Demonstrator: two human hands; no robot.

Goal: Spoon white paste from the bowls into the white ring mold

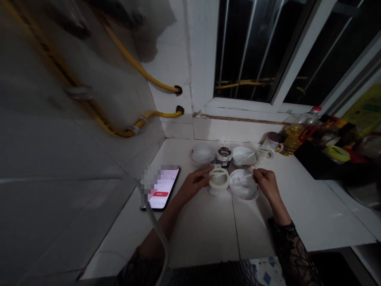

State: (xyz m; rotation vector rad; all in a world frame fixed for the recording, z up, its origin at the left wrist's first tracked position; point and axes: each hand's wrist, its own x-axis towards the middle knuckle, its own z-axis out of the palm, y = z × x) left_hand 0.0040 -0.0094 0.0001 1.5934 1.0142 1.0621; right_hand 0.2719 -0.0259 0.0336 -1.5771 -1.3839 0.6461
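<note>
My left hand (195, 183) is curled around a small white jar (218, 182) that stands on the white counter (205, 230). My right hand (267, 183) pinches the handle of a small white spoon (242, 179) whose bowl rests in a white round container (244, 190) just right of the jar. Behind them stand another white container (202, 153), a dark-lidded jar (224, 154) and a further white container (243, 156).
A lit phone (162, 192) lies at the left of the counter with a white cable (154, 222) across it. An oil bottle (297, 131) and other bottles stand at the back right beside a dark stove (318, 165). Yellow gas hoses (143, 73) run along the left wall.
</note>
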